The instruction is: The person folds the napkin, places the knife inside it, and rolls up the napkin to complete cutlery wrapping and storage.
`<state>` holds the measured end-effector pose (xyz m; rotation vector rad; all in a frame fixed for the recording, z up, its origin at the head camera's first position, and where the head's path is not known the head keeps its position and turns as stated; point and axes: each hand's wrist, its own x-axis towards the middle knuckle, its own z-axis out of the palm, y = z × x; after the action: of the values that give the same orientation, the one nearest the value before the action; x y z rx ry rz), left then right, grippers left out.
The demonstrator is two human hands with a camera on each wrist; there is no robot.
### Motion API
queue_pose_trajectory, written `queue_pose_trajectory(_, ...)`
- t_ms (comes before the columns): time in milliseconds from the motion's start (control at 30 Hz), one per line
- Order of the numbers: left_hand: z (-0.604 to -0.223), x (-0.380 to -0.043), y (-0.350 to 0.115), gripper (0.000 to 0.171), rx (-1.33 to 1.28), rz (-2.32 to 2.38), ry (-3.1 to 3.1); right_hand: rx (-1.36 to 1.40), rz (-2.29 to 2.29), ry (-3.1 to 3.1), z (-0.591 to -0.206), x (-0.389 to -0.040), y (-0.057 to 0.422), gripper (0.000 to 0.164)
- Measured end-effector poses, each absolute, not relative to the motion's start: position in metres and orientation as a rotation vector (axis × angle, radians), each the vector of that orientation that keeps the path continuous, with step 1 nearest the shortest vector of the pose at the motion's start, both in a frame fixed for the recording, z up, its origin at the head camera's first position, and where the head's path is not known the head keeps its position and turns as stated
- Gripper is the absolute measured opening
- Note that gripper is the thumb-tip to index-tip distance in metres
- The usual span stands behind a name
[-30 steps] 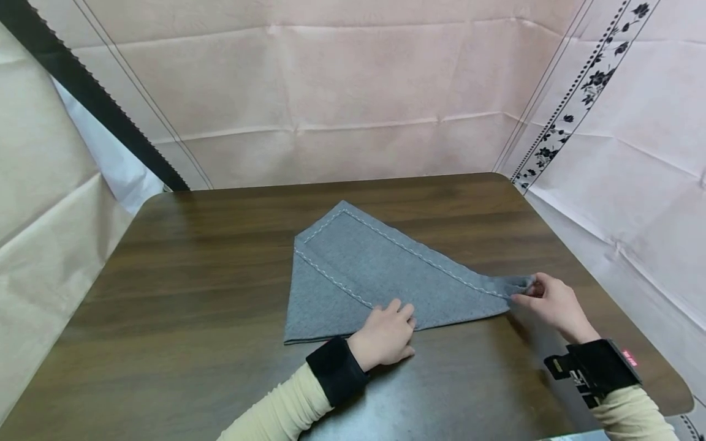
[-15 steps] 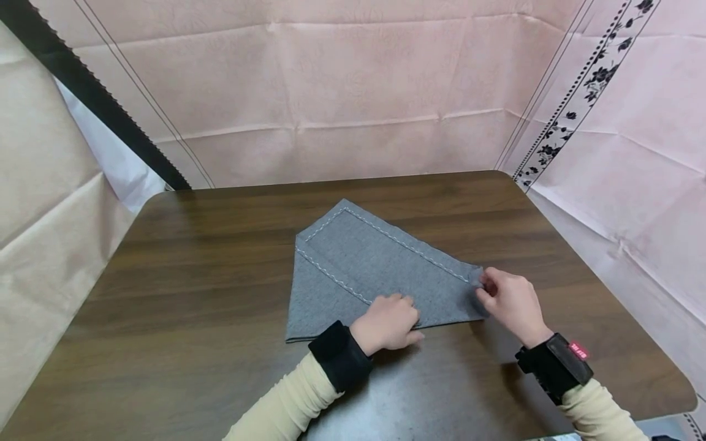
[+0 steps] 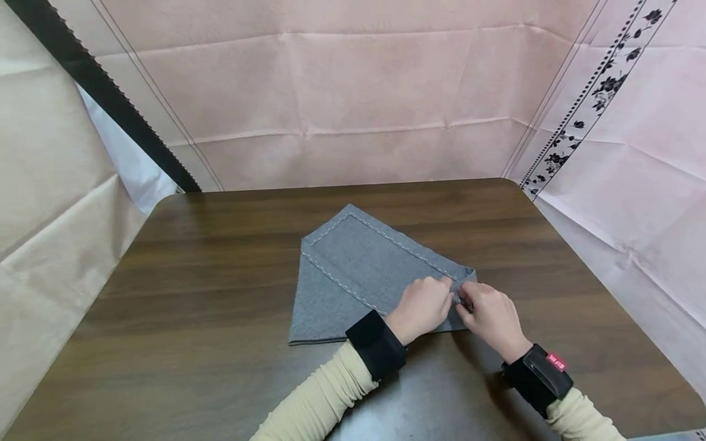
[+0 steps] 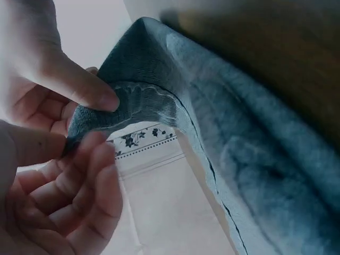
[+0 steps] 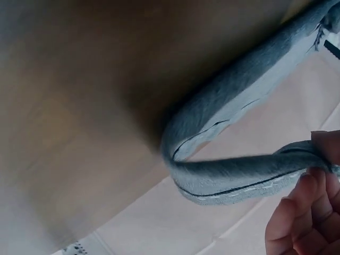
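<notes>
A folded blue-grey cloth with white dashed stitching lies over the table's middle. Its right corner is turned back toward the left. My right hand pinches that turned corner; the right wrist view shows the cloth bent in a loop, with fingers at its tip. Close beside it, my left hand overlaps the cloth. In the left wrist view both hands meet at the corner, the fingertips of each pinching the cloth where it narrows.
The brown wood-grain table has rounded far corners. Behind it hangs a pale pink creased sheet, with a black-flower border on the right. A dark strip runs down the left side. Black bands circle both wrists.
My right hand has carried the cloth's right corner leftward, folding it back and shortening the cloth. My left hand has slid right along the cloth to meet the right hand.
</notes>
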<state>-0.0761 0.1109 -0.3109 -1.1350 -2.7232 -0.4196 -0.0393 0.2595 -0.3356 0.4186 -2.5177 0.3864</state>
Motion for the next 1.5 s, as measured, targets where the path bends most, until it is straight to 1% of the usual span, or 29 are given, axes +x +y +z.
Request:
queue_pose_trajectory(233,-0.298,-0.081,0.072,0.019,-1.128,-0.813,-2.465,0.529,0.365,-2.426,-0.334,-0.042,0.250,0.029)
queue_pose_trajectory(367,-0.292,-0.083,0.047,0.023,-1.101,-0.908,-2.380,0.593,0.383,-2.385,-0.334,-0.043,0.247,0.024)
queue_pose_trajectory(533,-0.284,-0.082,0.019,0.017,-1.040,-0.934,-2.369,0.657,0.401,-2.348,-0.335,-0.045,0.240,0.022)
queue_pose_trajectory(567,-0.282,-0.082,0.014,0.017,-1.030,-0.942,-2.364,0.659,0.402,-2.345,-0.335,-0.045,0.238,0.026)
queue_pose_trajectory(667,-0.278,-0.082,-0.001,0.016,-0.993,-0.950,-2.356,0.681,0.418,-2.334,-0.335,-0.046,0.233,0.025)
queue_pose_trajectory(900,-0.271,-0.082,-0.038,0.015,-0.897,-0.942,-2.320,0.766,0.458,-2.315,-0.337,-0.048,0.218,0.019)
queue_pose_trajectory(1033,-0.270,-0.080,-0.058,0.013,-0.845,-0.932,-2.334,0.791,0.449,-2.311,-0.339,-0.047,0.210,0.023)
queue_pose_trajectory(1300,-0.280,-0.073,-0.093,0.016,-0.793,-0.910,-2.452,0.891,0.463,-2.334,-0.345,-0.041,0.197,0.024)
queue_pose_trajectory(1500,-0.293,-0.069,-0.120,0.015,-0.756,-0.913,-2.693,1.008,0.369,-2.381,-0.348,-0.041,0.191,0.023)
